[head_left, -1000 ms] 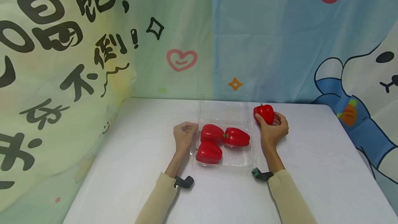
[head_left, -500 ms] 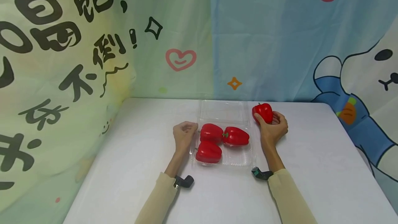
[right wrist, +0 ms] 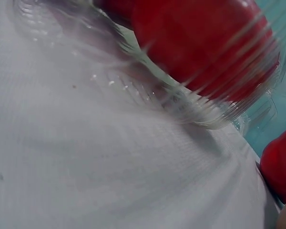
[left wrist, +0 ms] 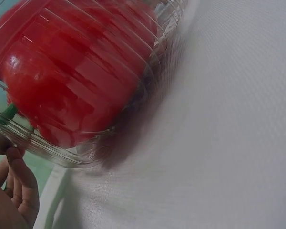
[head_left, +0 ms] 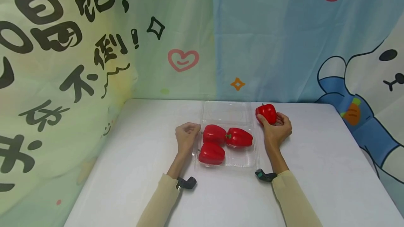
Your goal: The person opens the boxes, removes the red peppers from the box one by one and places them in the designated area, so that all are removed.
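A clear plastic clamshell box (head_left: 242,157) lies on the table with its lid (head_left: 226,113) folded back. Three red bell peppers lie in it: one at the back left (head_left: 214,133), one at the front left (head_left: 211,153) and one on the right (head_left: 240,137). My left hand (head_left: 187,136) pinches the box's left rim; the left wrist view shows thumb and finger on that edge. Beside the lid, my right hand (head_left: 278,130) grips another red bell pepper (head_left: 266,112) from the right, stem up. The right wrist view catches only part of this pepper (right wrist: 278,167).
The white table (head_left: 328,157) ends at a printed curtain (head_left: 252,38) behind and to the left. Black wrist cameras, left (head_left: 187,183) and right (head_left: 266,176), stick out inward over the tabletop.
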